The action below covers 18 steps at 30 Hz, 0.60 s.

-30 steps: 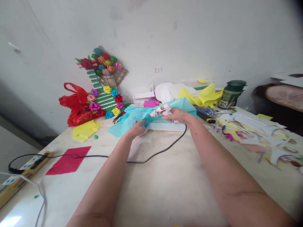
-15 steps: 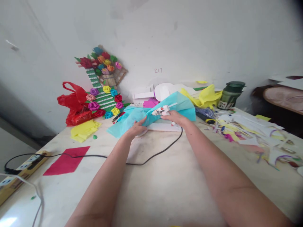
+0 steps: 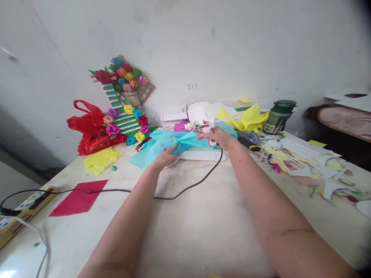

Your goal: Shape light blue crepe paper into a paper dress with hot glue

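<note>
Glue gun point(image 3: 199, 125): lifted off the turquoise paper point(image 3: 162, 143). Half a second ago it sat low against the paper's middle, nozzle tipped into the fold. Now it rides above the paper's far edge, nozzle about level and pointing left. Right hand point(image 3: 216, 137), closed round the grip, has risen with it. The flap at the paper's right end, which stood in a peak behind the gun, has dropped; only a low strip shows past the hand. Black cord point(image 3: 191, 184) is pulled up higher at the gun end.
</note>
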{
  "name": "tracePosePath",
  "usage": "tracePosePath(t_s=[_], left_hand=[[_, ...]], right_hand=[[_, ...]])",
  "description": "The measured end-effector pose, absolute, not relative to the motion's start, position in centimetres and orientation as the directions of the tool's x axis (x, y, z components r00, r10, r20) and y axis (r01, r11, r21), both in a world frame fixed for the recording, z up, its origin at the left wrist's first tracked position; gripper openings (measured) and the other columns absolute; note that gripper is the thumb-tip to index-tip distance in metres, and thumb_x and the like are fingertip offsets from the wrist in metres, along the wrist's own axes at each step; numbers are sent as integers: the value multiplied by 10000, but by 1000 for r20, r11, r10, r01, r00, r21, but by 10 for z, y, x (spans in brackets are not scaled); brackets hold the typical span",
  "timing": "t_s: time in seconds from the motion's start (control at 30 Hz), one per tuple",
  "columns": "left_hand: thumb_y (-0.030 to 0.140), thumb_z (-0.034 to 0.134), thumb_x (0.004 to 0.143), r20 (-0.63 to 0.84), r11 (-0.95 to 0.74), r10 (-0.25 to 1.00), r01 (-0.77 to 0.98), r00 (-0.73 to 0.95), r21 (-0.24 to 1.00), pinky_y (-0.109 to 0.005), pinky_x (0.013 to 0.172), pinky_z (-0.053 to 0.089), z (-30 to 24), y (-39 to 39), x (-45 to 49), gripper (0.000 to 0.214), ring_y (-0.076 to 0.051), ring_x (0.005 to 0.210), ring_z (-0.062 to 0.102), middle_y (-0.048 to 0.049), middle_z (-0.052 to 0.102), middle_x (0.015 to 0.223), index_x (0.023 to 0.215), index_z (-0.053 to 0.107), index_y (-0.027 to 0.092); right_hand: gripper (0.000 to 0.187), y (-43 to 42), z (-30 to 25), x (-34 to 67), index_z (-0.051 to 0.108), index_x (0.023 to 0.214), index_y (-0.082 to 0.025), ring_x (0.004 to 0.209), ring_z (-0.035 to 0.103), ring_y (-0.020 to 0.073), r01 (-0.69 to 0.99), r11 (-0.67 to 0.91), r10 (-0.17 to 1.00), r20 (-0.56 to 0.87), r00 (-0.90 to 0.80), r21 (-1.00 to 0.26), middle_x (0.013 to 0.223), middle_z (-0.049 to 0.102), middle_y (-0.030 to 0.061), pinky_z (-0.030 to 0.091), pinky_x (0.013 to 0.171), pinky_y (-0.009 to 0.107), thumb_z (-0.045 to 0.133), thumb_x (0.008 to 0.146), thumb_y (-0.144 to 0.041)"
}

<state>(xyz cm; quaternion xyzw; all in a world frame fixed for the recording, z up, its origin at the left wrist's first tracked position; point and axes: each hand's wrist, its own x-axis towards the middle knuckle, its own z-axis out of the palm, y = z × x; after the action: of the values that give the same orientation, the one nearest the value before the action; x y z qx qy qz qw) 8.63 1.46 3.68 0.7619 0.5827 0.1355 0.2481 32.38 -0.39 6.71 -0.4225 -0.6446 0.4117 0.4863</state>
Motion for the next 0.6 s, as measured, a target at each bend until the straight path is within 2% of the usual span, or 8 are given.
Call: tracePosePath(t_s=[0.13, 0.2, 0.33, 0.43, 0.5, 0.6], left_hand=[[231, 458, 694, -89, -208, 949, 812, 303, 545, -524, 1009, 191, 37, 14, 86, 684, -336, 1299, 56, -16, 288, 1394, 1349, 265, 266], [231, 458, 689, -94, -204, 948, 811, 303, 548, -520, 1010, 192, 36, 14, 86, 682, -329, 1302, 53, -7, 296, 1390, 1344, 275, 283], [243, 472, 685, -107, -190, 949, 811, 296, 553, -512, 1015, 192, 36, 15, 86, 657, -323, 1305, 42, 18, 310, 1382, 1321, 319, 310], [239, 470, 677, -125, -186, 944, 804, 307, 565, -516, 1026, 154, 35, 16, 85, 672, -321, 1306, 15, 38, 289, 1391, 1324, 307, 320], [228, 459, 674, -130, -187, 940, 797, 315, 574, -519, 1030, 130, 35, 16, 85, 687, -321, 1306, 4, 43, 271, 1399, 1333, 287, 316], [216, 448, 676, -115, -194, 943, 797, 312, 572, -514, 1029, 139, 36, 15, 85, 684, -316, 1308, 13, 26, 292, 1392, 1336, 290, 298]], right_hand=[[327, 14, 51, 320, 633, 855, -169, 841, 585, 180, -30, 374, 927, 373, 27, -927, 936, 643, 50, 518, 588, 247, 679, 619, -390], [315, 23, 37, 321, 620, 836, -167, 867, 579, 177, -49, 301, 951, 296, 93, -952, 943, 636, 56, 527, 611, 254, 686, 613, -380], [320, 33, 10, 329, 591, 821, -162, 825, 595, 181, -67, 88, 980, 74, 183, -994, 931, 636, 85, 530, 562, 252, 702, 597, -362], [330, 33, 8, 334, 586, 855, -171, 806, 598, 185, -103, 52, 971, 26, 236, -993, 956, 629, 86, 530, 524, 262, 692, 611, -366], [328, 27, 20, 335, 587, 881, -180, 820, 595, 185, -111, 133, 972, 108, 208, -985, 976, 626, 78, 525, 510, 260, 685, 625, -358], [337, 11, 47, 335, 591, 922, -189, 706, 612, 172, -53, 218, 973, 222, -62, -974, 917, 650, 73, 498, 493, 258, 646, 667, -402]])
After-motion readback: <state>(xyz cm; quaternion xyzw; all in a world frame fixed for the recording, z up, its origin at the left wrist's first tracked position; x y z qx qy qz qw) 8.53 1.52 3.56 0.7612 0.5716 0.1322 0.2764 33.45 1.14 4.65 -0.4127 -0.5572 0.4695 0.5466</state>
